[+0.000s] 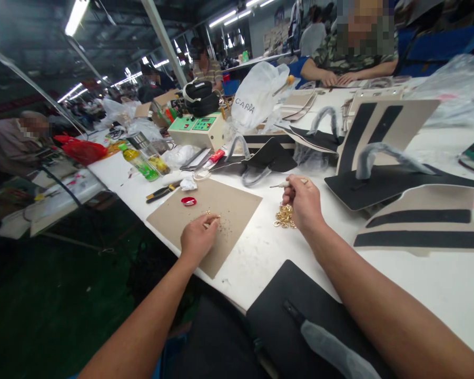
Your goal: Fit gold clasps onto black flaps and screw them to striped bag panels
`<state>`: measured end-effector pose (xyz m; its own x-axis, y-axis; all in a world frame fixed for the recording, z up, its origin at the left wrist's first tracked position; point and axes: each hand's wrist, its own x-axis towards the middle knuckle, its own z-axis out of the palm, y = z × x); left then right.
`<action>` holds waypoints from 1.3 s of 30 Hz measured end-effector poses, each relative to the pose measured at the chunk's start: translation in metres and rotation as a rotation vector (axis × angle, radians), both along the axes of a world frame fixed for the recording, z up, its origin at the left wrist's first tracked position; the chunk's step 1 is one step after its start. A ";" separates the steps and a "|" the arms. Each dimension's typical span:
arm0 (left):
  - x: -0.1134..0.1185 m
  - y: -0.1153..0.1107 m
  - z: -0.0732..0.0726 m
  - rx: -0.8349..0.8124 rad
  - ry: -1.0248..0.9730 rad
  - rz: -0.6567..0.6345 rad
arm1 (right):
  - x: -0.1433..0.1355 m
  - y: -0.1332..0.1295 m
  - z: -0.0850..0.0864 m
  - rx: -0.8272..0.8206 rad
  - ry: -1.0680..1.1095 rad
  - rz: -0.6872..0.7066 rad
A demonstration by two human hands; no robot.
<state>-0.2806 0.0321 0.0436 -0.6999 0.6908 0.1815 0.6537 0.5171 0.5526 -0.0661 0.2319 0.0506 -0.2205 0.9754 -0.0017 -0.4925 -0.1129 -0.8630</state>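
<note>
My left hand (pixel 199 238) is closed in a pinch over a brown board (pixel 237 202); a small gold metal piece (pixel 218 217) shows by its fingertips. Tiny dark bits lie scattered on the board near those fingers. In my closed right hand (pixel 305 202) is a slim tool (pixel 285 184) with a pale handle and a thin shaft, which points left. Just below that hand sits a pile of gold metal rings or clasps (pixel 283 216). A red oval dish (pixel 188 201) rests on the board. At my lap is a black panel (pixel 288 284) with a plastic-wrapped handle (pixel 332 350).
Black and beige bag panels (pixel 398 184) with wrapped handles cover the table's right side. A yellow-black cutter (pixel 160 193), bottles (pixel 142 163) and a green-topped machine (pixel 197 129) stand farther left. Across the table a person (pixel 351 63) works with both hands.
</note>
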 end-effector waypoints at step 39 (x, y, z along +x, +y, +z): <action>0.074 -0.003 -0.035 0.458 -0.522 -0.103 | -0.020 -0.075 -0.018 0.302 -0.377 0.345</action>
